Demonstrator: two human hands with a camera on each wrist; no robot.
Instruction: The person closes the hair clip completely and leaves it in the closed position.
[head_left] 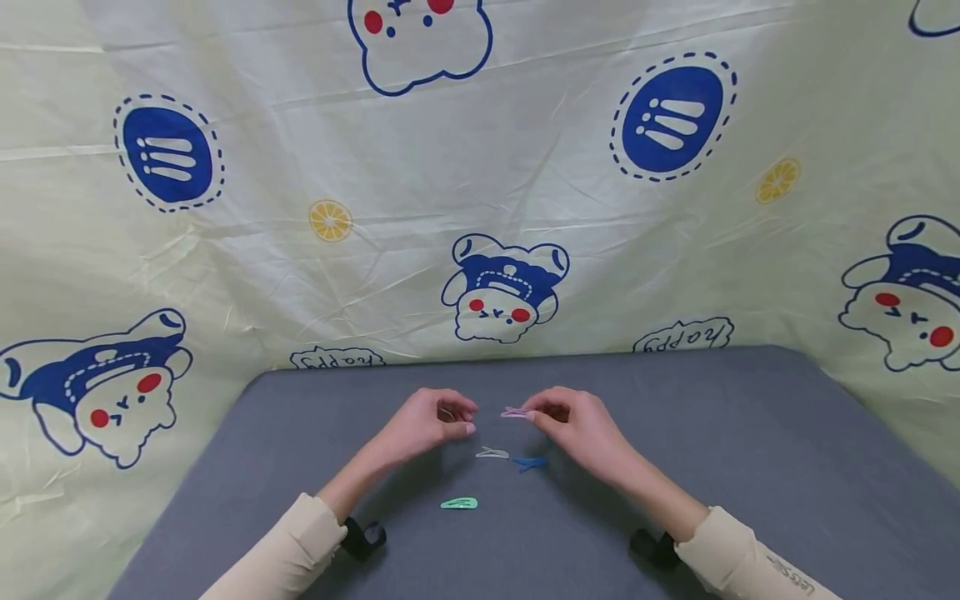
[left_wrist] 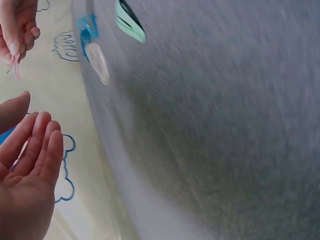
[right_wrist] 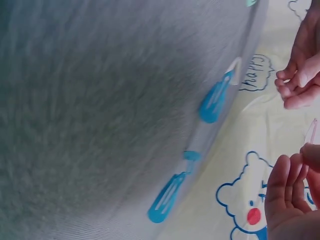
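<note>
My right hand [head_left: 579,427] pinches a pink-purple snap hair clip [head_left: 513,412] between thumb and index finger, its free end pointing left. Across a small gap, my left hand [head_left: 433,421] faces it with fingers loosely bent and nothing held; in the left wrist view its palm [left_wrist: 30,172] shows bare. On the table below the hands lie a white hair clip [head_left: 492,452] and a blue hair clip [head_left: 528,463], end to end. Nearer to me lies a green hair clip [head_left: 459,503]. The right wrist view shows another blue clip [right_wrist: 167,197], apart from the first.
A grey cloth covers the table [head_left: 720,467]. Behind it hangs a pale curtain [head_left: 255,275] printed with cartoon bears, blue ovals and orange slices. Both wrists wear black bands [head_left: 364,540] beside cream sleeves.
</note>
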